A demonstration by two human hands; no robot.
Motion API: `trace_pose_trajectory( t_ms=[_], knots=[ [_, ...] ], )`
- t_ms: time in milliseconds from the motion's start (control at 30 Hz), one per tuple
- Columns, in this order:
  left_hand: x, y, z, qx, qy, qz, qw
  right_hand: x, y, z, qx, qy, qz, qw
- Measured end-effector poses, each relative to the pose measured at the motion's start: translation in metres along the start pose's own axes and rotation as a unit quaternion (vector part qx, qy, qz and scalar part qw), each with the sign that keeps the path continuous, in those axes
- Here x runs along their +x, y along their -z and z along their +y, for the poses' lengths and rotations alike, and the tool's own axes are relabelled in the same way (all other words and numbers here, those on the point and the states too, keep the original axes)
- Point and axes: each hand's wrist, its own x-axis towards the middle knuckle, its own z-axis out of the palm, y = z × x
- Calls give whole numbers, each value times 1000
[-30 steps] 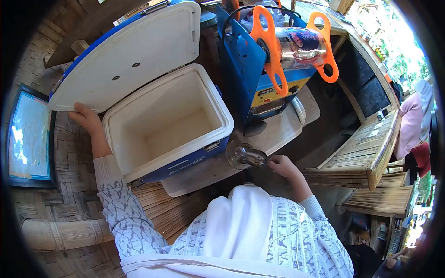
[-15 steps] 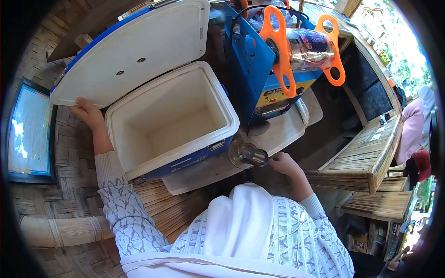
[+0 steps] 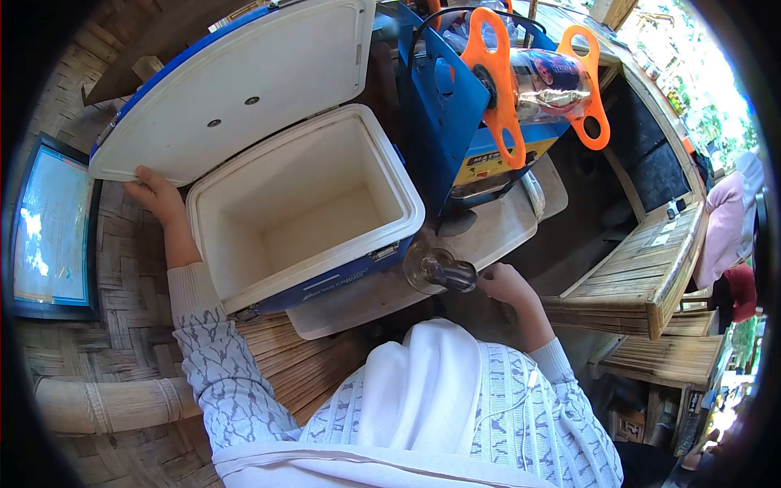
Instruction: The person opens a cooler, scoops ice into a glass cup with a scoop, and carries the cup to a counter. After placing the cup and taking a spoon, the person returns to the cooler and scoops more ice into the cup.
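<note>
With its fingers on the edge of the raised white lid (image 3: pixel 277 69), my left hand (image 3: pixel 159 199) grips the lid of a blue cooler box (image 3: pixel 333 281). The box's white inside shows no contents. My right hand (image 3: pixel 511 289) is closed at the near end of a clear and dark glass vessel (image 3: pixel 450 272), which has a wider round part beside the cooler. The fingertips meet the vessel's end, and exactly how they hold it is partly hidden.
A blue machine (image 3: pixel 443 122) with orange end pieces (image 3: pixel 492 77) holding a clear bottle (image 3: pixel 549 81) stands right of the cooler. A pale board (image 3: pixel 492 236) lies underneath. Bamboo shelves (image 3: pixel 634 252) are at right, a framed sheet (image 3: pixel 53 232) at left. A person in pink (image 3: pixel 720 220) is at far right.
The view has shifted slightly, and the cooler and glass vessel appear a little further right. Both hands keep nearly the same positions, with the lid still raised.
</note>
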Motion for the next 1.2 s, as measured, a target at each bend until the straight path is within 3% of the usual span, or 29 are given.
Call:
trace_pose_trajectory(
  t_ms=[300,500,567,667,733,833,867,933,1000,1067,1200],
  knots=[
    [-1,-1,3,-3,11,-1,1000,-7,-1,1,17,-16,-2,1000],
    [-2,-2,9,5,27,-7,1000,-16,0,11,37,52,83,994],
    [1,0,5,10,10,2,1000,-26,13,10,152,35,83,984],
    [8,6,19,-57,4,-28,998,-33,30,12,228,104,62,966],
    [10,12,45,-41,-63,-1,997,-47,54,-13,299,152,23,942],
    [5,32,68,36,-80,13,996,-61,81,-63,299,231,17,926],
    [-2,34,72,58,-81,12,995,-58,86,-83,297,239,15,924],
    [-12,53,85,63,-147,-9,987,-51,92,-123,206,416,58,884],
    [-20,72,97,70,-208,-32,975,-25,91,-163,96,522,94,842],
    [-29,92,111,220,-283,-117,926,-9,80,-202,81,499,65,860],
    [-62,98,105,175,-263,-132,940,62,39,-236,-35,494,5,869]
  ],
)
